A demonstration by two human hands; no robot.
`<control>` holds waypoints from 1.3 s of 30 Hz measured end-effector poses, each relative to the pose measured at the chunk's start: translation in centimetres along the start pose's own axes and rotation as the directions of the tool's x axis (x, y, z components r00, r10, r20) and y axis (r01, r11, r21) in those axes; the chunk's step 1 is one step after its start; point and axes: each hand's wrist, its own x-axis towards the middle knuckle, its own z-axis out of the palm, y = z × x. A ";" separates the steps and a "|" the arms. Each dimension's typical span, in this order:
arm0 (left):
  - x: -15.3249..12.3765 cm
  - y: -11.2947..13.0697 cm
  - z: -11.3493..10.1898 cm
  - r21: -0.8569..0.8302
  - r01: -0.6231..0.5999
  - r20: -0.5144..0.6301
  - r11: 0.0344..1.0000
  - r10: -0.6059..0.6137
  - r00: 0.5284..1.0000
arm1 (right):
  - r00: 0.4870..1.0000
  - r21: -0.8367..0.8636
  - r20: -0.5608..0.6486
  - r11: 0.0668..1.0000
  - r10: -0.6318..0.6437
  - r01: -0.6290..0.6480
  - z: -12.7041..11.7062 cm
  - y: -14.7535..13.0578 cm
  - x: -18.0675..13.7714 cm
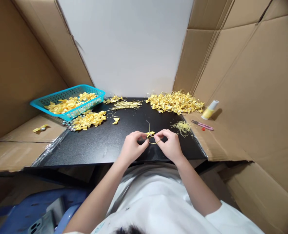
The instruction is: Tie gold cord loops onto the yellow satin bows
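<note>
Close to the table's front edge, my left hand (pixel 133 145) is closed in a pinch at the left side of a small yellow ribbon bow (pixel 150 133). A silvery bead shows at the bow's middle. My right hand (pixel 170 145) pinches a thin yellow cord (pixel 154 143), which curves in a loop between both hands. One thin cord end sticks up behind the bow. The exact grip at the fingertips is partly hidden. Beyond the hands, a loose bow (pixel 115 121) lies on the black table (pixel 90 146).
At the left, a blue basket (pixel 67 116) holds yellow bows, with a bow pile (pixel 89 119) and silvery beads before it. Straight cords (pixel 126 104) lie at the back. Rightward are a large bow heap (pixel 175 102), cord scraps (pixel 182 127), pink-handled snips (pixel 202 125) and a thread spool (pixel 210 110).
</note>
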 end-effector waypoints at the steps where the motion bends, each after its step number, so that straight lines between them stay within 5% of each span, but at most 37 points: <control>1: 0.4 -0.4 -0.4 0.058 0.015 0.038 0.998 -0.018 0.999 | 1.000 0.003 0.010 1.000 0.021 -0.021 0.0 0.1 0.1; 5: 2.1 -1.4 -1.2 0.184 0.075 0.125 0.980 -0.099 0.987 | 0.978 0.090 0.083 0.976 0.189 -0.196 0.3 1.4 1.0; 8: 3.5 -1.7 -0.7 0.215 0.092 0.168 0.972 -0.130 0.977 | 0.905 0.205 0.245 0.894 0.346 -0.398 0.4 2.8 2.5; 14: 5.7 -2.5 0.2 0.149 0.181 0.236 0.972 -0.212 0.948 | 0.853 0.178 0.335 0.862 0.400 -0.474 0.5 5.1 5.1; 25: 5.7 -3.0 1.6 -0.164 0.200 0.238 0.966 -0.158 0.958 | 0.831 0.238 0.401 0.833 0.385 -0.500 2.1 6.2 5.5; 31: 6.1 -3.7 2.0 -0.463 0.307 0.276 0.832 -0.194 0.941 | 0.853 0.346 0.367 0.796 0.372 -0.496 2.2 6.1 5.5; 39: 6.0 -3.2 2.0 -0.593 0.405 0.349 0.697 -0.231 0.908 | 0.897 0.387 0.323 0.823 0.302 -0.416 2.0 6.0 5.7</control>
